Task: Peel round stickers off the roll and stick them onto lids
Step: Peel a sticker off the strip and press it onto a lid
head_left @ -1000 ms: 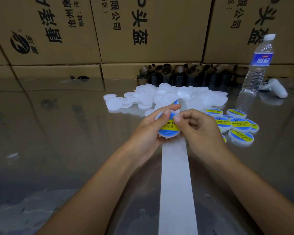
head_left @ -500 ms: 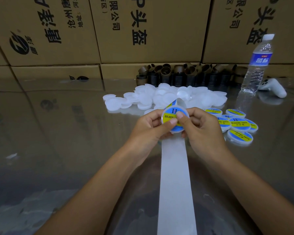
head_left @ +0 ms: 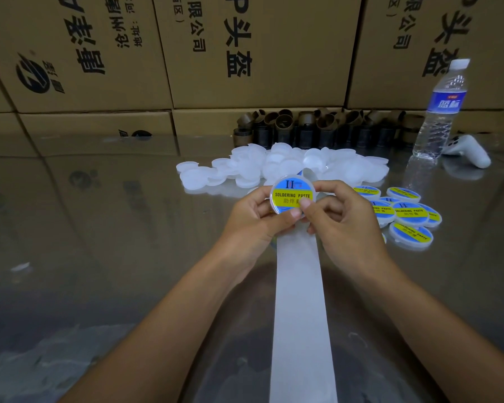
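Our left hand grips the lid by its left edge, fingers curled behind it and the thumb laid across its lower face. Our right hand grips the same lid from the right, its thumb pressing on the face just beside the left thumb, its fingers curled round the rim. Both hands are clamped on this one lid, held above the surface with its face turned toward us.

A round sticker covers the face of the lid: blue, with a yellow band that reads SOLDERING PASTE. From under the lid a white backing strip runs along the surface toward us and out of the bottom of the view. A bit of blue sticker shows just behind the lid's top edge.

Beyond the lid lies a heap of plain white lids, spread to both sides of it. To the right of the lid sits a cluster of labelled lids, overlapping one another. Farther right of the lid and back, a water bottle stands upright, with a white controller just beside it. Behind the heap, well beyond the lid, brown cardboard tubes are bunched against a wall of printed cartons.
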Demonstrator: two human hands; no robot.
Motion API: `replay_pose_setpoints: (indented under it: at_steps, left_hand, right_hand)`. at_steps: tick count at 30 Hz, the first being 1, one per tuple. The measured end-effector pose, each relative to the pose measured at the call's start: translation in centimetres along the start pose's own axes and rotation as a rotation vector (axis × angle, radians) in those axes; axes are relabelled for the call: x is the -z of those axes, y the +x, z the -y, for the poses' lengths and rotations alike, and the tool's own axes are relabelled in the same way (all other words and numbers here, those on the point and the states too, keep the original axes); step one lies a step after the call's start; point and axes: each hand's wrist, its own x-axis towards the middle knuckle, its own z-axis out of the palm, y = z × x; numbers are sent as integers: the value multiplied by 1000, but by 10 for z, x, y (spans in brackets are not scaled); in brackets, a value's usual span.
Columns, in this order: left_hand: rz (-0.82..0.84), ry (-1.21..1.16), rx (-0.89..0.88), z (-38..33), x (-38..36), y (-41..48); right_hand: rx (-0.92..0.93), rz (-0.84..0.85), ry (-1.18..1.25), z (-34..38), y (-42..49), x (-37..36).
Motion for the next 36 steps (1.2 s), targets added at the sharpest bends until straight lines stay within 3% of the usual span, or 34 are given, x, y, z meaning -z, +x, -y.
replay_pose_setpoints:
  at_steps: [7, 15, 18, 22, 26, 30, 36]
  left_hand:
    - [-46, -19, 7, 0, 2, 1]
    - [-373, -104, 41, -3, 26, 9]
    - [-457, -50, 45, 0, 31, 11]
    - [-541, 104, 51, 7, 33, 15]
    - [-552, 350, 8, 15, 34, 25]
    - [-420, 723, 32, 17, 37, 47]
    - [-194, 1223, 102, 26, 43, 75]
  right_hand:
    - [7, 17, 18, -1, 2, 3]
    - [-195, -549, -146, -28, 26, 41]
    - [-336, -654, -203, -38, 31, 52]
    - [-452, -662, -166, -46, 32, 56]
    - [-451, -663, -69, -43, 32, 53]
    - [-292, -654, -121, -30, 25, 44]
    - [-107, -490, -170, -21, 18, 34]
